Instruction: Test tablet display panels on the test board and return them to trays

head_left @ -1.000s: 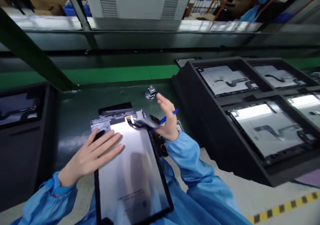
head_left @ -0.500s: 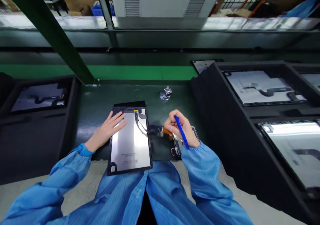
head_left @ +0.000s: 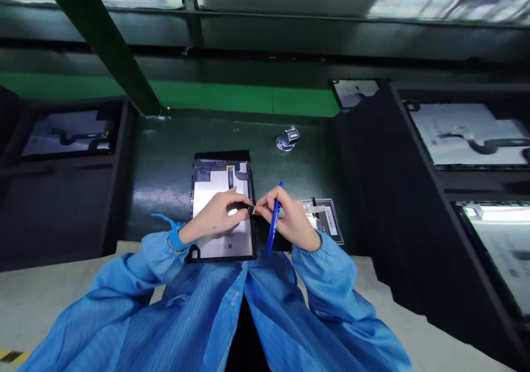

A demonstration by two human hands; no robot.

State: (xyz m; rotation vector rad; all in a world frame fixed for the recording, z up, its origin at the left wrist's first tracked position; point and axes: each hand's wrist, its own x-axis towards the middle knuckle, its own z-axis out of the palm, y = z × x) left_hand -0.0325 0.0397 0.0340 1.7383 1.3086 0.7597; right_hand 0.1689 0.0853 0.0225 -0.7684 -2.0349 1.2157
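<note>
Presently, left hand and right hand both pinch the cable beside the screen; its end appears not yet fastened.

- Coat: blue, fine lengthwise stripes, front parting at 6 o'clock, dark beneath.
- Sleeves: same blue, long, loose, creased; cuffs gathered.
- Wristband: brighter blue, left side, loose end toward 10 o'clock.
- Left hand: ungloved, small dark mark on back.
- Right hand: ungloved.
</note>
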